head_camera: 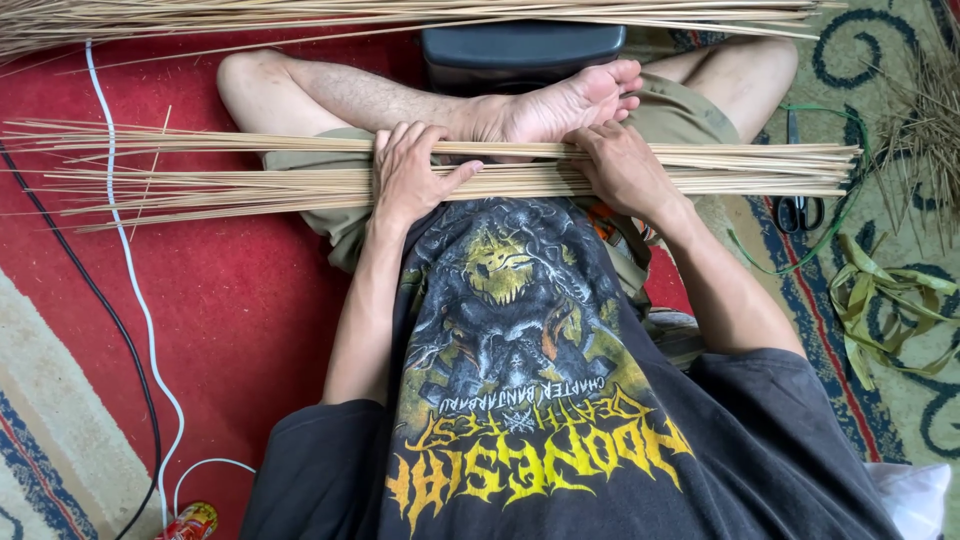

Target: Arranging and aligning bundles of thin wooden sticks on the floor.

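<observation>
A long bundle of thin pale sticks [200, 185] lies across my lap, running from far left to far right. My left hand [408, 172] lies on the bundle left of centre, fingers curled over the sticks and thumb spread toward the middle. My right hand [622, 168] presses down on the same bundle right of centre, just below my bare foot [565, 103]. I sit cross-legged in a dark printed shirt.
A second sheaf of sticks [400, 15] lies along the top edge. A dark box [520, 50] sits beyond my foot. Scissors [797, 205], green strips [880, 290] and dry fibres [925, 130] lie right. White and black cables [130, 290] and a small can [190, 522] are left on the red carpet.
</observation>
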